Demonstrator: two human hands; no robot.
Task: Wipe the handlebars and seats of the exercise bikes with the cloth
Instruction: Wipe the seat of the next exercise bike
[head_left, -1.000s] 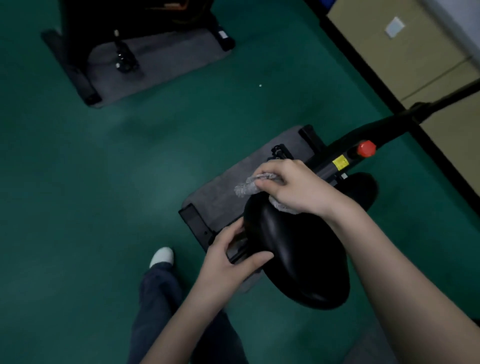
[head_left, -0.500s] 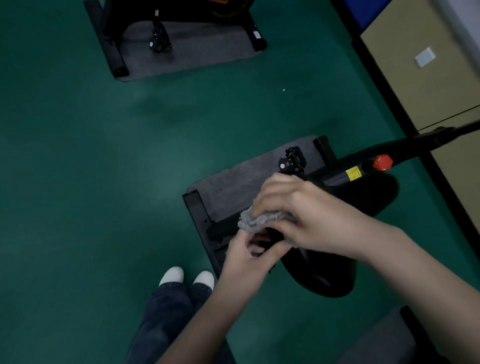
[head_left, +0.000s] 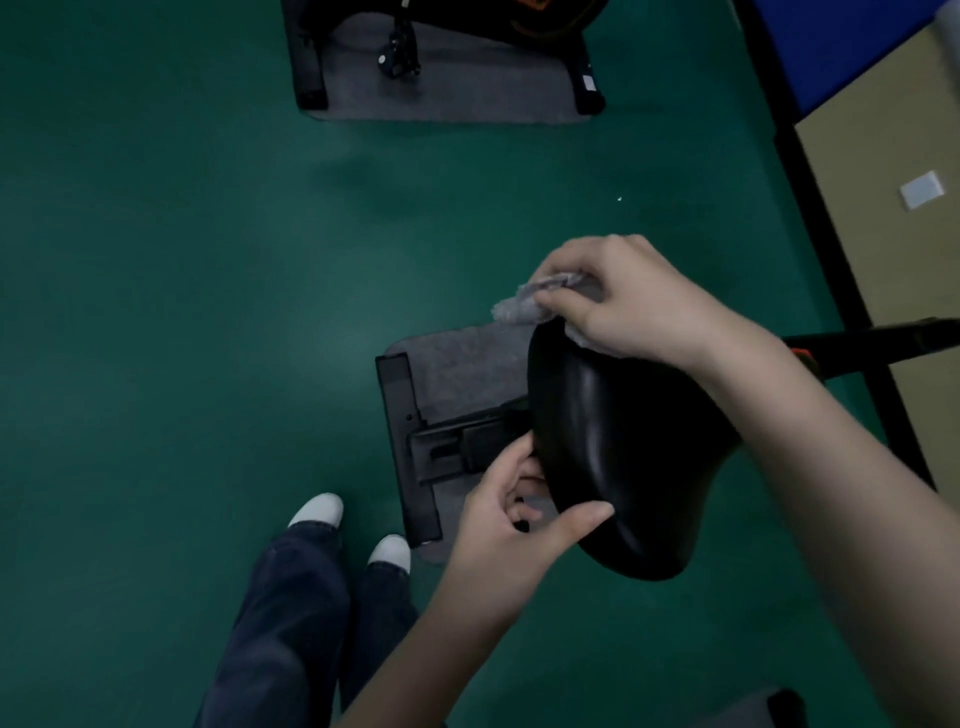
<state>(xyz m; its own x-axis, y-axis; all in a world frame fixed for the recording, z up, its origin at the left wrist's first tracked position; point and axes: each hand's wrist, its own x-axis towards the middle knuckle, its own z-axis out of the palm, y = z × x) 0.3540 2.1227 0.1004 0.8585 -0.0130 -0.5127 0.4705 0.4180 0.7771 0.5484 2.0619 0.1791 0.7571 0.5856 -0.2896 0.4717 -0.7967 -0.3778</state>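
Grey crumpled cloth (head_left: 521, 306) now at far end of glossy black bike seat (head_left: 613, 452), pinched in right hand (head_left: 639, 306). 0.5 s ago it sat beside left hand (head_left: 506, 527), which grips seat's near edge. Stroke has crossed seat; likely mid-wipe, handlebars to follow.

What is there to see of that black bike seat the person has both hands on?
The seat is a black, rounded saddle, smooth and slightly glossy, like vinyl or leather. It sits raised above a grey mat, and the right forearm hides part of it. The left hand grips its near left edge, thumb on top and fingers curled beneath. The right hand holds a grey cloth against its far end.
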